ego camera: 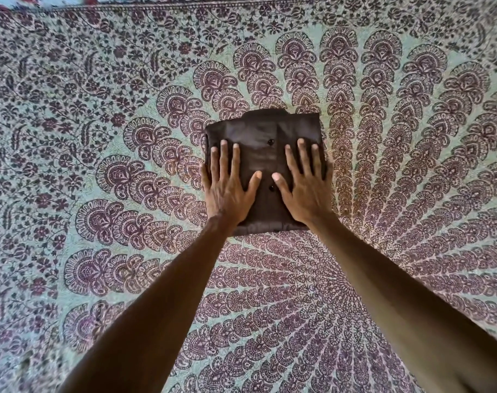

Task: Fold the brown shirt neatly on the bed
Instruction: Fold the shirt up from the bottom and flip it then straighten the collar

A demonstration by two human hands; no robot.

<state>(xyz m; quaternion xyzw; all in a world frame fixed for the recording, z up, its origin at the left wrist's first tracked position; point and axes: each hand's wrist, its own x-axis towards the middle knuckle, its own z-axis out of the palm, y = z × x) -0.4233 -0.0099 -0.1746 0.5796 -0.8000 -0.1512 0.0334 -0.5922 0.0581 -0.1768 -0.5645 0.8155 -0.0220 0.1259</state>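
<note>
The brown shirt (265, 131) lies in the middle of the bed as a compact folded rectangle, collar at the far edge and dark buttons down its centre. My left hand (227, 185) rests flat on its left half, fingers spread. My right hand (304, 185) lies flat on the right half, fingers spread too. Both palms press down on the near part of the fold; neither grips the cloth. The thumbs point toward each other near the button line.
The bed is covered by a pale green spread (99, 137) with a dense maroon peacock-feather and floral print. Its bordered far edge (241, 7) runs along the top of the view, with a different floral cloth beyond.
</note>
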